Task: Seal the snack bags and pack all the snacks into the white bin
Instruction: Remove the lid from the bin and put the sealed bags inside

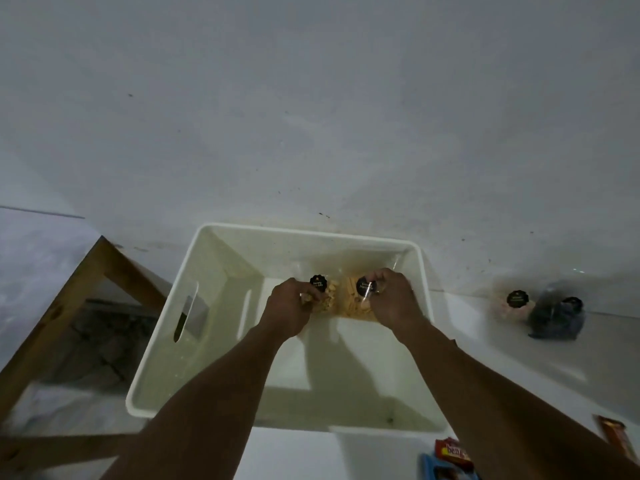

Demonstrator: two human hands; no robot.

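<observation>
**Spotter:** What do you have in hand?

**Operator:** I've got both hands down inside the white bin [311,231], toward its far wall. My left hand [289,308] has its fingers curled round a clear bag of pale snacks [328,298] with a round black label [318,283]. My right hand [391,301] grips a clear bag of orange sticks [355,303] bearing the same kind of label.

**Spotter:** Do the two bags touch?

**Operator:** They sit side by side between my hands, touching or nearly so. I cannot tell whether they rest on the bin floor; my hands cover their lower parts.

**Spotter:** And outside the bin?

**Operator:** On the white table [485,358], right of the bin and close to the wall [311,98], a bag of pink snacks [510,310] stands against a dark bag [557,320]. By my right forearm, at the bottom edge, I see a red packet [453,452], a blue packet [434,467] beside it, and an orange-brown bar [616,441] farther right. A wooden frame [69,296] stands left of the bin.
</observation>
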